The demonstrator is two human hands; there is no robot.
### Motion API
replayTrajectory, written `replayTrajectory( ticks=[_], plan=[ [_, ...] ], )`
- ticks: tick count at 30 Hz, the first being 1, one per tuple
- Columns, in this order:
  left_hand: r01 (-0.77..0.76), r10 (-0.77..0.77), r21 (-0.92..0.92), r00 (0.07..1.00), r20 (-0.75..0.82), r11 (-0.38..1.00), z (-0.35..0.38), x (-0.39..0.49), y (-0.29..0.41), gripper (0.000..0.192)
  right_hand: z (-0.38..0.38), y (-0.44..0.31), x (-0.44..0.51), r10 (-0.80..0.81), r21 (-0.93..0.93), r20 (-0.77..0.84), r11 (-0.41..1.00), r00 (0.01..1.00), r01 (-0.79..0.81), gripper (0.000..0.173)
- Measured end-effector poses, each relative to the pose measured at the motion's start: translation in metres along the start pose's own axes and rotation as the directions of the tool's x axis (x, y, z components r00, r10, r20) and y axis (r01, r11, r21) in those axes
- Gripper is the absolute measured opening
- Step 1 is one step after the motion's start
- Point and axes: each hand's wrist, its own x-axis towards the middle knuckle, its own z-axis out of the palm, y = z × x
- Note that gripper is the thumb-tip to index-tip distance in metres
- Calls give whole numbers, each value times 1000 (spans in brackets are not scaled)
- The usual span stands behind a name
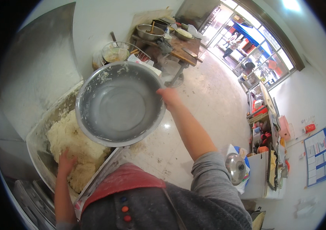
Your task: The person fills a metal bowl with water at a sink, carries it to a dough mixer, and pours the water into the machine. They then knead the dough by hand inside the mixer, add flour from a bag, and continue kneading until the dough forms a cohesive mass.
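A wide stainless steel basin (120,103) hangs tilted over the trough's edge, its inside facing me. Flour or dough residue sticks to its upper wall. My right hand (170,97) grips the basin's rim on the right side; some of its fingers are hidden behind the rim. Below and to the left, a large mass of pale dough (68,135) fills much of a metal trough (35,141). My left hand (66,162) lies against the dough's near left part with its fingers apart, holding nothing. The basin covers the far right part of the dough.
A wooden table (177,49) at the back carries bowls and a cleaver (191,53). Beside it stands a wire basket (117,53). Shelves (262,129) with goods and a pot lid (235,169) are on the right. People (232,47) are outside the glass doors (255,43).
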Motion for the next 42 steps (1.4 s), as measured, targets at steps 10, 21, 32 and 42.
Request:
replayTrajectory(
  ticks=[10,21,32,42],
  plan=[
    [198,-182,-107,973,142,974,17,-40,-12,85,-9,-4,-24,149,-174,8,974,989,-146,30],
    [-5,42,269,991,-131,963,-69,49,-31,90,-6,27,-13,163,-47,74,986,984,-160,28],
    [-113,103,13,847,-521,994,-30,74,-29,26,5,22,-42,174,104,76,978,982,-181,24],
    [-13,16,12,961,-276,1000,-20,40,-42,48,16,33,-31,207,149,116,963,972,-223,26]
  ],
)
